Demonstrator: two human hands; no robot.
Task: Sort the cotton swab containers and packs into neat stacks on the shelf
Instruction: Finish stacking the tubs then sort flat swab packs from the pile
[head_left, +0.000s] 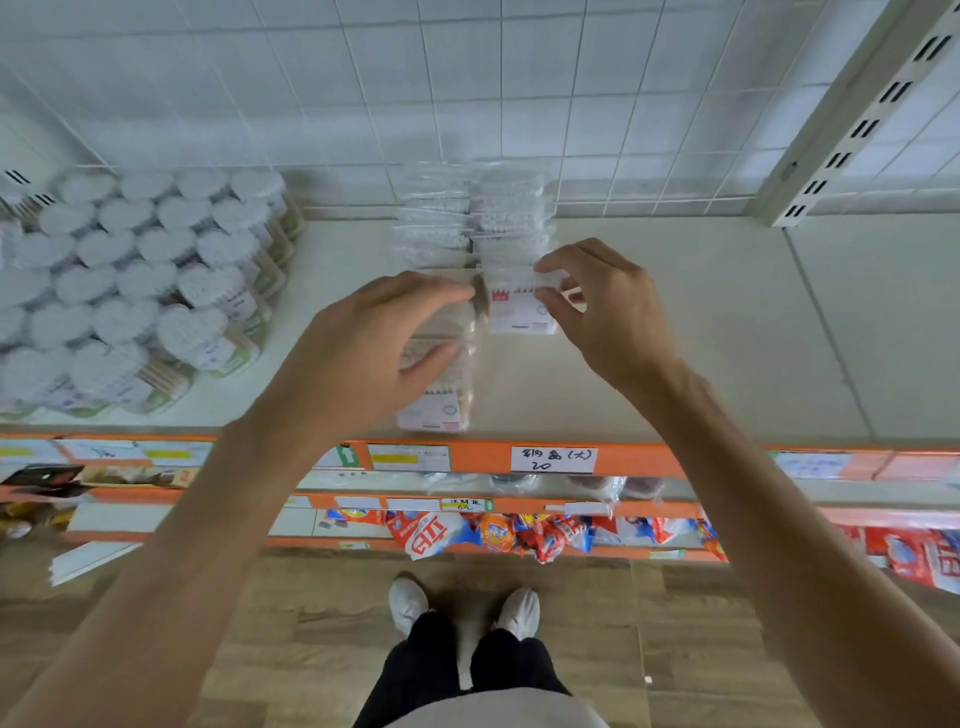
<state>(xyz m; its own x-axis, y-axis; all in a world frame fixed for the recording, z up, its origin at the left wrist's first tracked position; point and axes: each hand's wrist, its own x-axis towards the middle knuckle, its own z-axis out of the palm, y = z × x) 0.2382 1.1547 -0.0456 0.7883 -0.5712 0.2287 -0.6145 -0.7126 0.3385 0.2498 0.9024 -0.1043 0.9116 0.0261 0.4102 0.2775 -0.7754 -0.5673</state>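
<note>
Two rows of clear cotton swab packs stand side by side at the middle of the cream shelf (675, 332). My left hand (374, 338) grips the left row of packs (436, 384) near its front, thumb on its right side. My right hand (597, 306) pinches the front pack of the right row (514, 312), a pack with a white and pink label, between thumb and fingers. More packs (511, 213) run back toward the wire grid. Heart-shaped cotton swab containers (140, 280) are stacked in rows at the shelf's left.
A white wire grid back panel (467, 93) closes the shelf behind. A slotted upright (852, 130) stands at the right. The orange shelf edge (483, 457) carries price labels. Lower shelves hold detergent bags (493, 535). My feet stand on the wooden floor below.
</note>
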